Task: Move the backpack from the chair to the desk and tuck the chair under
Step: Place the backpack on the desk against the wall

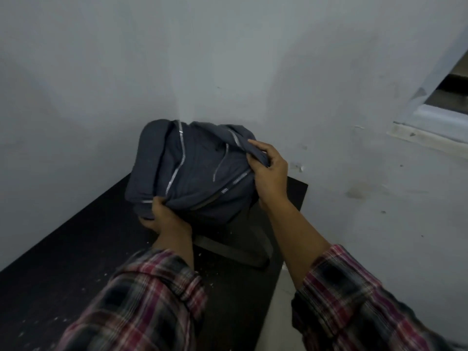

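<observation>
Backpack [195,168], grey-blue cloth with silvery zips running across its front, sits on the far end of the dark tabletop [76,249], pushed into the corner where two pale walls [228,59] meet. It leans back against that corner, slumped and creased rather than standing firm. The left hand [164,214] is closed around a bunch of fabric at the bag's lower near edge, fingers curled under and thumb pressed on top. The right hand [268,168] is closed on a fold or strap at the bag's upper right side, pinching it between thumb and fingers, with the forefinger stretched out along the cloth. A dark strap [228,249] of the bag trails from beneath it across the tabletop towards the near right edge. Both forearms come in from below, with plaid sleeves [141,295] in red, black and white rolled back from the wrists. Small pale flecks are scattered over the tabletop near the left sleeve. A window frame [430,133] shows at the right edge of the view.
</observation>
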The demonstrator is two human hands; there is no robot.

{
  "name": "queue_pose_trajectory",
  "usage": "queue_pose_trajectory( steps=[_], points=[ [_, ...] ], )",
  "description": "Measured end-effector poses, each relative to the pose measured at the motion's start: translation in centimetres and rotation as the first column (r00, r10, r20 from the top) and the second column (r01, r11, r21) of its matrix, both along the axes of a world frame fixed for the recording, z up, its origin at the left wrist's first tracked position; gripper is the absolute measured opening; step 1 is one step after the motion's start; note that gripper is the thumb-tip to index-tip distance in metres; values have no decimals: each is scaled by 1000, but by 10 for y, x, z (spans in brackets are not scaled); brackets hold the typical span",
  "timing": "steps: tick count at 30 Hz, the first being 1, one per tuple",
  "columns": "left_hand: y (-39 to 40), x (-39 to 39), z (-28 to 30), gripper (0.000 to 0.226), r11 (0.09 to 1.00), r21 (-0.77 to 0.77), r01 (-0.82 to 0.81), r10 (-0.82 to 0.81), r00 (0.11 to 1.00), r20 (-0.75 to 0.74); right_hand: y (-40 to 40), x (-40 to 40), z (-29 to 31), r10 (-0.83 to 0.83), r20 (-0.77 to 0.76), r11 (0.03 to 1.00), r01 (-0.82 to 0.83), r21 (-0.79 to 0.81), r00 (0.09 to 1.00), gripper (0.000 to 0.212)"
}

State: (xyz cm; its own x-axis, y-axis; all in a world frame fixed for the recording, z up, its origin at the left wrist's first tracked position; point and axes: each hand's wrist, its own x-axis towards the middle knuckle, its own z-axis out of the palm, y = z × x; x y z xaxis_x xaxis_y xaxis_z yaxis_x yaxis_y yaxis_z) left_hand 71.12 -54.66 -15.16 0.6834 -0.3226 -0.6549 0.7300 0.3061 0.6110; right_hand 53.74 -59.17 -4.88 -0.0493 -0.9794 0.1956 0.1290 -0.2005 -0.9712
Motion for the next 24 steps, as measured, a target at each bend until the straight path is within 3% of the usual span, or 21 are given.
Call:
queue_pose_trajectory(
  steps=[2, 5, 10, 12, 15, 17, 18, 20, 22, 24],
  points=[
    [-7, -7, 3, 100, 999, 4, -52, 52, 999, -9, -9, -10, -23, -57, -44, 997, 60, 56, 997, 23],
    [-16, -17, -10, 95, 981, 191, 39, -61, 992, 112, -15, -30, -60, -133, -144, 982, 151, 117, 981, 22],
    [-28, -26, -28, 97, 872, 424, 246, -392, 869, 303, -17, -61, -108, -194, -361, 940, 278, 199, 912, 25],
    [-23, -28, -36, 99, 800, 503, 326, -535, 766, 355, -13, -71, -128, -170, -491, 913, 324, 247, 855, 27],
    [-14, -18, -46, 102, 623, 671, 403, -768, 479, 426, 2, -77, -155, -62, -675, 811, 431, 395, 735, 39],
    [-11, -9, -49, 104, 473, 803, 363, -876, 288, 386, 19, -69, -160, -111, -796, 774, 554, 306, 595, 56],
    [-11, -9, -49, 106, 419, 848, 325, -906, 216, 365, 28, -63, -161, -185, -829, 825, 542, 161, 528, 64],
    [-13, -14, -50, 108, 383, 882, 274, -923, 143, 357, 46, -49, -165, -216, -876, 954, 285, -95, 431, 78],
    [-17, -27, -56, 106, 398, 881, 256, -917, 145, 372, 59, -38, -178, -102, -943, 993, -26, -116, 316, 87],
    [-22, -38, -66, 104, 414, 878, 239, -909, 169, 382, 63, -35, -197, -21, -982, 987, -151, -50, 187, 81]
  ],
)
